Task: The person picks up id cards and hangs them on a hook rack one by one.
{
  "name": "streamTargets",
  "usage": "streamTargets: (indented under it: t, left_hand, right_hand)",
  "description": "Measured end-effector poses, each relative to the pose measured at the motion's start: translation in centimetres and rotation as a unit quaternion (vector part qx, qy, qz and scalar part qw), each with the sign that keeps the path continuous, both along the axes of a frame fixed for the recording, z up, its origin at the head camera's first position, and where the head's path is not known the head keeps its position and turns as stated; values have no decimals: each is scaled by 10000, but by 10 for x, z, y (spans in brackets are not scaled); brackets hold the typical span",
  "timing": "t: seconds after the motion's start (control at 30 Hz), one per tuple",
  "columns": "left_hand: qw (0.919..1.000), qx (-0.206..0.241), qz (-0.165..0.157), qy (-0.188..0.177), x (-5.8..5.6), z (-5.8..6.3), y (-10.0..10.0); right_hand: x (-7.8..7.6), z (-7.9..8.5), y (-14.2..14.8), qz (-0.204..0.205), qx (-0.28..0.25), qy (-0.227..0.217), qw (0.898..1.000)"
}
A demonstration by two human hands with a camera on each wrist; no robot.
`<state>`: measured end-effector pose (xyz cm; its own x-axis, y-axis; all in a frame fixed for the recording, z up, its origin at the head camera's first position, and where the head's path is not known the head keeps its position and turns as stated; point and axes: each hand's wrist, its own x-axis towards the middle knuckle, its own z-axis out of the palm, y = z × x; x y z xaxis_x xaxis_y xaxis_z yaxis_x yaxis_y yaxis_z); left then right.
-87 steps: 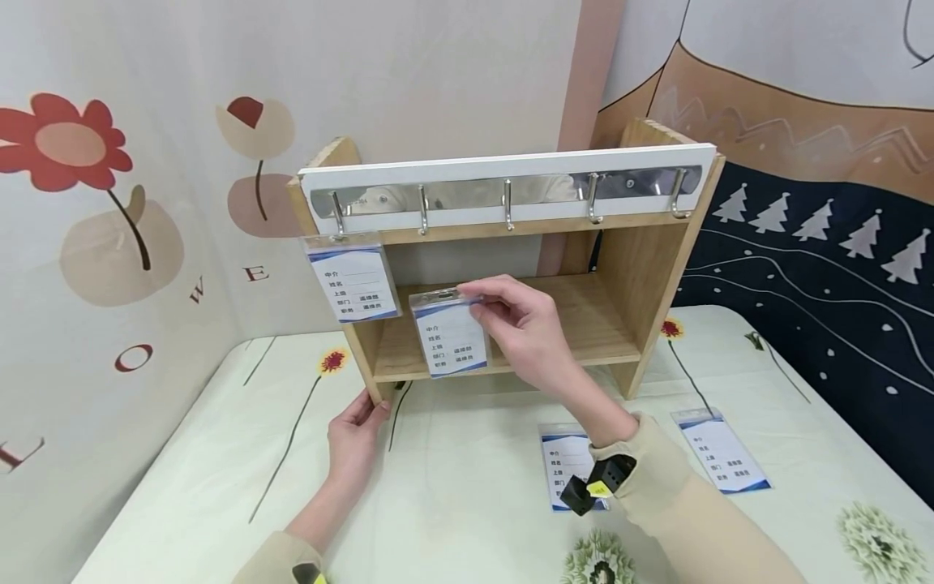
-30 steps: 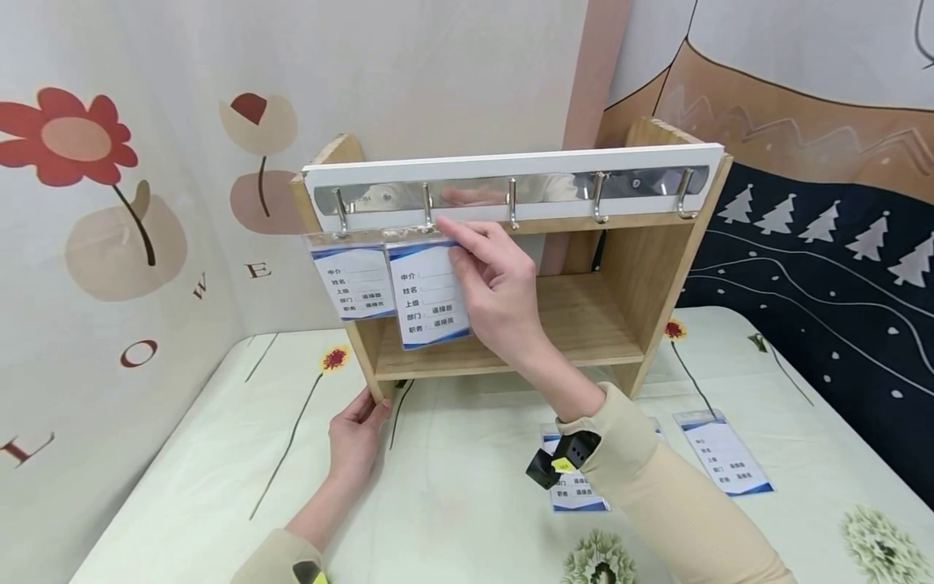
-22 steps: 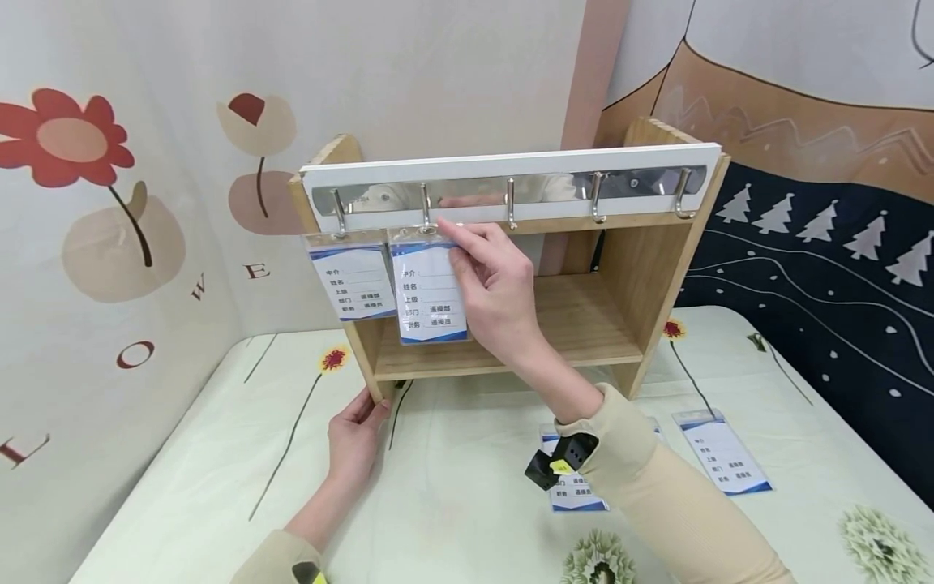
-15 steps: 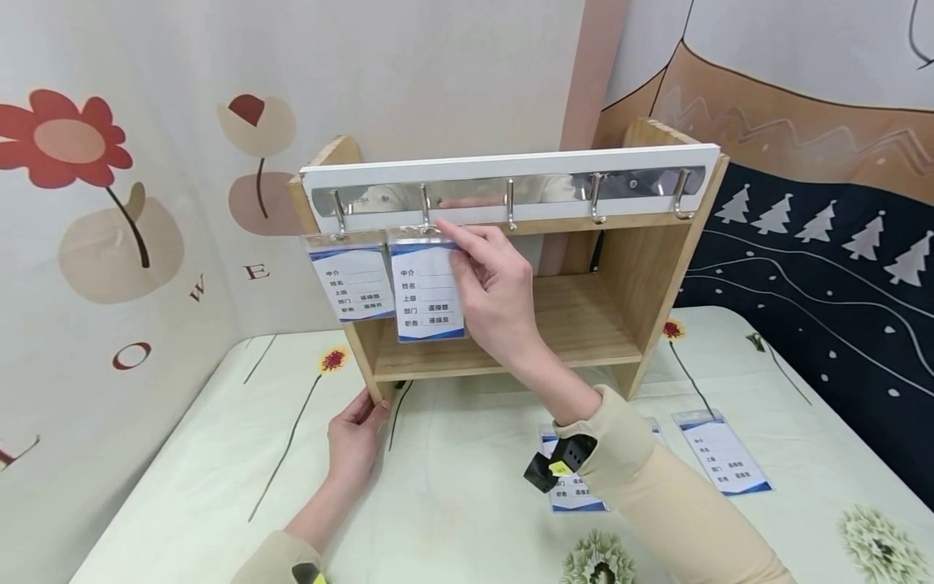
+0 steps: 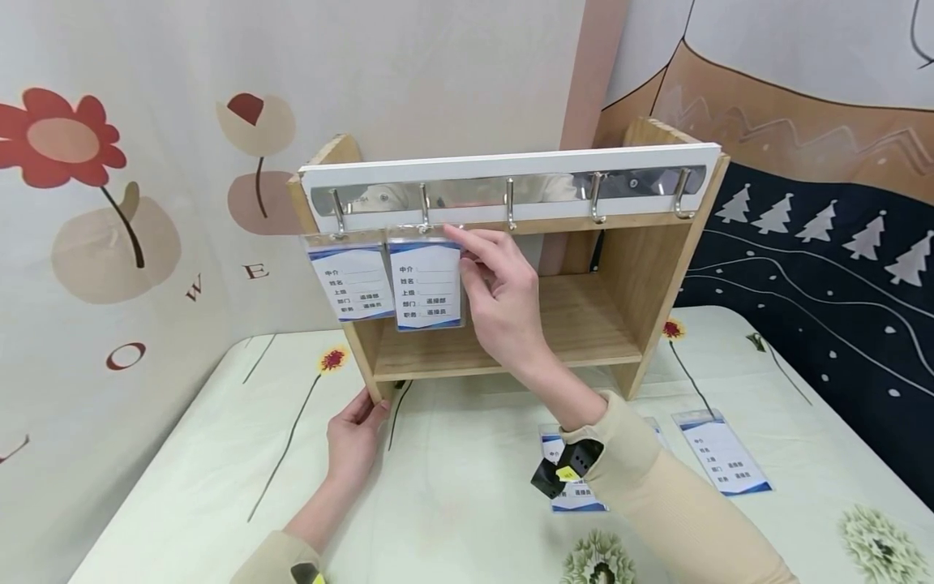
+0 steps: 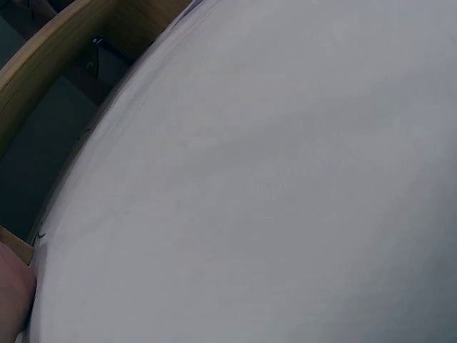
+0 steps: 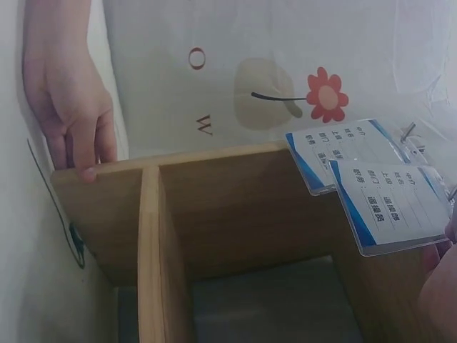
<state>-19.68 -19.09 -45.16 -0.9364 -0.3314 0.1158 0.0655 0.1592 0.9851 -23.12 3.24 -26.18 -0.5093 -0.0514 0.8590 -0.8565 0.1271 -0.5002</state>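
Note:
My right hand (image 5: 503, 304) is at the upper right corner of a clear-sleeved name badge (image 5: 426, 284), its fingertips on the corner in a light pinch. That badge hangs below the second metal hook (image 5: 424, 209) from the left; the slot contact is too small to see clearly. A similar badge (image 5: 352, 282) hangs from the leftmost hook (image 5: 337, 212). Low on the left, my left hand (image 5: 355, 442) grips the bottom front corner of the wooden shelf (image 5: 503, 357). In the right wrist view, the left hand (image 7: 71, 93) holds the side board's lower end.
The hook rail (image 5: 511, 191) runs across the shelf's top front, with more hooks to the right. Two badges lie on the flowered tablecloth (image 5: 452, 487): one (image 5: 576, 495) partly hidden by my right wrist, another (image 5: 722, 453) farther right. Printed cloth walls (image 5: 467, 81) stand behind.
My right hand has raised the badge from in front of the shelf to the second hook. Most recently the badge's lower end swings back and the hand shifts slightly right. My left hand stays put.

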Motion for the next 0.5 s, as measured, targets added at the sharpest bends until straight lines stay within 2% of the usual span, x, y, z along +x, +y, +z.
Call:
streamTargets:
  t: [0.5]
  left_hand:
    - [9999, -133, -31, -88, 1, 0, 0]
  right_hand:
    - [1, -6, 11, 110, -79, -178, 9997]
